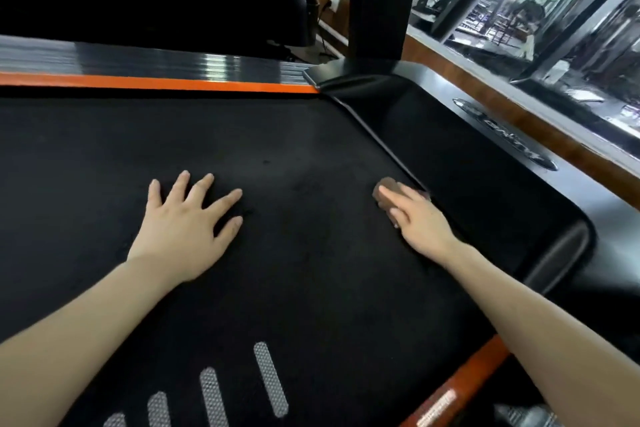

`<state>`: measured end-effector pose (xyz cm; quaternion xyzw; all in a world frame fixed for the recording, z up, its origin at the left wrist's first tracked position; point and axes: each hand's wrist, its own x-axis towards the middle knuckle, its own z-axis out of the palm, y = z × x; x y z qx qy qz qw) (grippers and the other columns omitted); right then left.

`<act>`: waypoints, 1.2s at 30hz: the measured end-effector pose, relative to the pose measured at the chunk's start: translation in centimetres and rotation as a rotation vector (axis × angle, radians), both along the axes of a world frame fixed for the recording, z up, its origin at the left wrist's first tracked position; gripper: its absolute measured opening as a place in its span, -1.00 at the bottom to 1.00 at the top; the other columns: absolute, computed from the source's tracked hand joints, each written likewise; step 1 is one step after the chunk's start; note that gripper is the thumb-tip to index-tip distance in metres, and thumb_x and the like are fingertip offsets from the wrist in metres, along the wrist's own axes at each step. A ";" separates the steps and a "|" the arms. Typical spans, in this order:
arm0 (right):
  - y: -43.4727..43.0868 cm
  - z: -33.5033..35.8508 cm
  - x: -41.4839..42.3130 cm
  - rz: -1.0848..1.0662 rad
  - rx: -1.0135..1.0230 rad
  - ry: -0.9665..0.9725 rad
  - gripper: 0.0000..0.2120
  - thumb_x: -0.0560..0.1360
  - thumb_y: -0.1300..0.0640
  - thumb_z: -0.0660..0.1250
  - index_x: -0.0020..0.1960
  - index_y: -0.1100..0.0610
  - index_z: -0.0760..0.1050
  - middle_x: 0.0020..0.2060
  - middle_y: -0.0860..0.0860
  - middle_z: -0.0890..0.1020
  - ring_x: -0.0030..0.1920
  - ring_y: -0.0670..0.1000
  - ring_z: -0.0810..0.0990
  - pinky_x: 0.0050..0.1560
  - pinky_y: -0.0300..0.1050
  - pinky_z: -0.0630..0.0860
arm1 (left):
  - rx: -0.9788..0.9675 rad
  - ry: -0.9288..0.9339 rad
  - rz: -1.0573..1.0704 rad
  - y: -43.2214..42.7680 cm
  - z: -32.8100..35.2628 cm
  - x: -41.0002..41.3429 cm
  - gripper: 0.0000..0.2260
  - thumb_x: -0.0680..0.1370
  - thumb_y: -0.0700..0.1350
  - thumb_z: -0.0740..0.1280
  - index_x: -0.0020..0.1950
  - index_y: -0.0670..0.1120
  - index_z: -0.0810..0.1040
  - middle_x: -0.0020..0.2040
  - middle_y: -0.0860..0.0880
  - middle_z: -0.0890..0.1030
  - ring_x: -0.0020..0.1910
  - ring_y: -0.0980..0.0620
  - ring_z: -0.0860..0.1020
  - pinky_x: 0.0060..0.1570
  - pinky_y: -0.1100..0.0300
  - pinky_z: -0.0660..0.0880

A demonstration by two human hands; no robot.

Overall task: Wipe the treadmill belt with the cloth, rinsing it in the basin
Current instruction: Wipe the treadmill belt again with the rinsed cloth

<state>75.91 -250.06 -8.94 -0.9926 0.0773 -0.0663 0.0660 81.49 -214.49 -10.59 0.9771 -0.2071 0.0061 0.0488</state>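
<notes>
The black treadmill belt [277, 156] fills most of the head view. My left hand [187, 222] lies flat on it with fingers spread, holding nothing. To the right, my right hand [415, 215] presses a small brown cloth [386, 192] onto the belt, right beside the edge of the black motor cover [485, 163]. The fingers lie straight over the cloth, which shows mostly under and ahead of the fingertips. No basin is in view.
Orange side rails run along the far edge [156, 82] and the near right edge [460, 385]. A black upright post [377, 0] rises from the motor cover. Grey stripes [270, 378] mark the belt near me. A wooden ledge and glass lie to the right.
</notes>
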 end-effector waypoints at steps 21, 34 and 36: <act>-0.4 1.4 -2.7 0.135 0.067 0.116 -0.60 0.63 0.08 0.10 0.43 -0.20 0.25 0.51 0.00 0.16 0.52 0.01 0.03 0.48 0.08 -0.02 | 0.006 0.045 -0.102 -4.0 0.5 -8.3 -0.50 0.58 0.23 -0.16 0.53 0.22 -0.07 0.57 -0.08 -0.02 0.53 -0.12 -0.10 0.47 -0.11 -0.12; 5.2 1.8 -12.7 0.603 0.225 0.238 -0.58 0.58 0.19 0.21 0.37 -0.17 0.36 0.51 -0.09 0.09 0.51 -0.11 -0.08 0.48 -0.15 -0.21 | 0.052 0.018 -0.092 -3.8 -0.2 -8.9 -0.27 0.32 0.29 -0.49 0.50 0.23 -0.16 0.57 -0.06 -0.06 0.54 -0.11 -0.14 0.47 -0.10 -0.17; 2.2 2.0 -12.1 0.517 0.203 0.246 -0.57 0.58 0.23 0.21 0.38 -0.12 0.36 0.51 -0.04 0.11 0.52 -0.05 -0.03 0.49 -0.18 -0.16 | 0.039 0.018 -0.107 -3.6 -0.2 -8.8 -0.29 0.33 0.30 -0.49 0.48 0.23 -0.18 0.57 -0.05 -0.05 0.54 -0.09 -0.13 0.47 -0.07 -0.17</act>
